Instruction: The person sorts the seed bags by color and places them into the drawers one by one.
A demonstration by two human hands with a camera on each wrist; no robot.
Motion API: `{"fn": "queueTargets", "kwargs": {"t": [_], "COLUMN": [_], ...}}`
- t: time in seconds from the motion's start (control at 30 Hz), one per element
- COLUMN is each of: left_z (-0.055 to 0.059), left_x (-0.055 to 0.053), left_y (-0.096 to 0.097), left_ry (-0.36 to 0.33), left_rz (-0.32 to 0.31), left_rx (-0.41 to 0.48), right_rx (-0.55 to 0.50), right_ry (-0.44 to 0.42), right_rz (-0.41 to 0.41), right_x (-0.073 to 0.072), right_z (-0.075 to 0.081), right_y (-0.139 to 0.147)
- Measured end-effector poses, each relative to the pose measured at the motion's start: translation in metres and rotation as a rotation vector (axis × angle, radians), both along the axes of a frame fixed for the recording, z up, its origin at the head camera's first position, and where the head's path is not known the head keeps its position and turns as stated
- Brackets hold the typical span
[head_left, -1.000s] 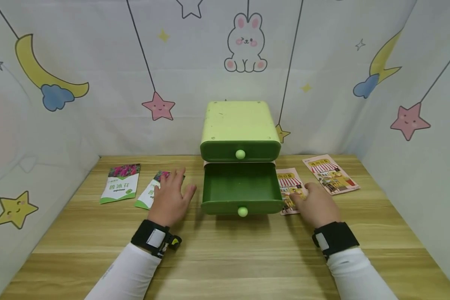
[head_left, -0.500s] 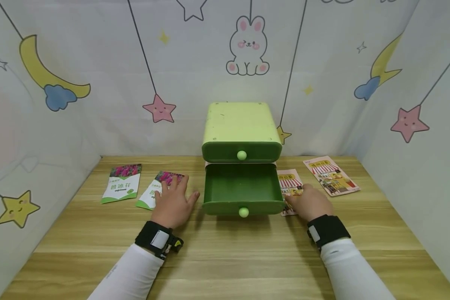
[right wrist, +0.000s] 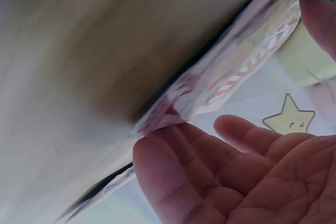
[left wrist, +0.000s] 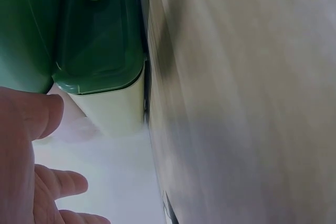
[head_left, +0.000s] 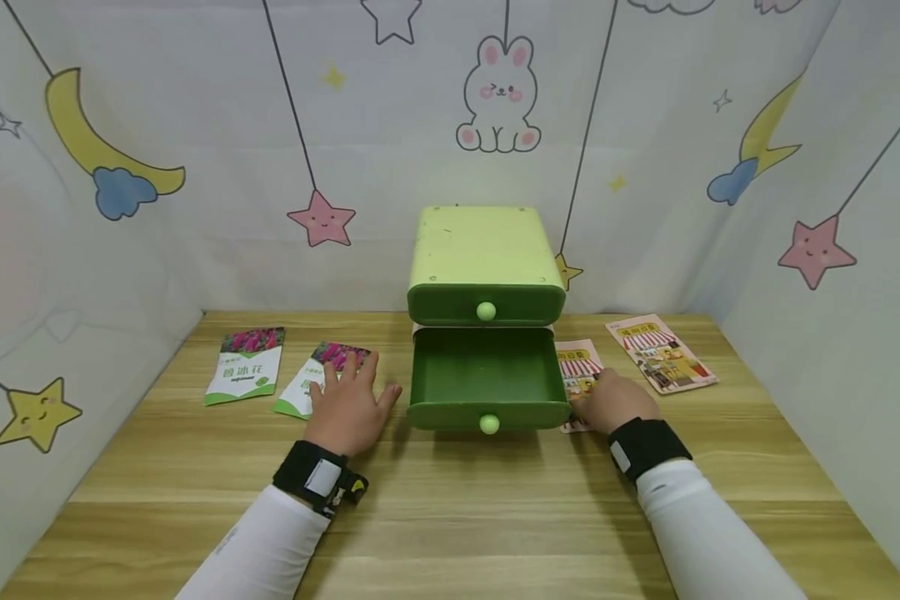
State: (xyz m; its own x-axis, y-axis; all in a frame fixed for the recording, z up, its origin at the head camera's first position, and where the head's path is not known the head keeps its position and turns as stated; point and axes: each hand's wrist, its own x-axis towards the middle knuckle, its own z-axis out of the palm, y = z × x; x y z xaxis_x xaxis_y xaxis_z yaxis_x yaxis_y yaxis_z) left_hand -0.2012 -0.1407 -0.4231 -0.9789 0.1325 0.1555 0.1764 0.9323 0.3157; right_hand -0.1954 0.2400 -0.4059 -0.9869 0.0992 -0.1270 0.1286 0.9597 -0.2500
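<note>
With the lower drawer (head_left: pixel 450 416) out and all four packets (head_left: pixel 245 364) outside, we're seemingly just starting, right hand (head_left: pixel 618 402) pinching the inner pink packet (head_left: pixel 576 367), left hand (head_left: pixel 351 408) spread, holding nothing.

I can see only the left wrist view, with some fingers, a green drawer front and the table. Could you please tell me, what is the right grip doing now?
Observer: The right grip holds a pink packet by its edges.
Operator: Thank you. And is there something below the left grip, which my view does not show?
Observer: Yes, in the head view the left grip partly covers a flower packet; I cannot tell if they touch.
Operator: How many packets are there in all, please?
Observer: I see four: a second flower packet is at the far left, and a second pink packet at the far right.
</note>
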Motion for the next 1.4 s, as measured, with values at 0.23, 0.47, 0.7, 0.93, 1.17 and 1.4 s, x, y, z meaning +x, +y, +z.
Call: {"fn": "queueTargets", "kwargs": {"t": [0.23,0.47,0.7,0.93,1.17,1.4], "left_z": [0.0,0.0,0.001,0.002,0.002,0.004], "left_x": [0.0,0.0,0.0,0.001,0.002,0.004], "left_y": [0.001,0.0,0.0,0.0,0.0,-0.001], "left_ry": [-0.015,-0.019,-0.015,-0.006,0.001,-0.002], "left_rz": [0.009,0.016,0.014,0.026,0.028,0.028], "left_rx": [-0.014,-0.022,-0.04,-0.047,-0.052,-0.055], "right_rx": [0.019,0.025,-0.033,-0.125,-0.226,-0.264], "right_ry": [-0.001,0.026,0.075,0.146,0.209,0.318], "right_rz": [-0.008,-0.013,-0.042,-0.046,-0.107,-0.128], "right_x": [-0.005,-0.006,-0.005,-0.003,0.006,0.016], "right_z": [-0.003,-0.003,-0.006,-0.004,0.001,0.001], "right_y": [0.004,0.004,0.003,0.007,0.009,0.012]}}
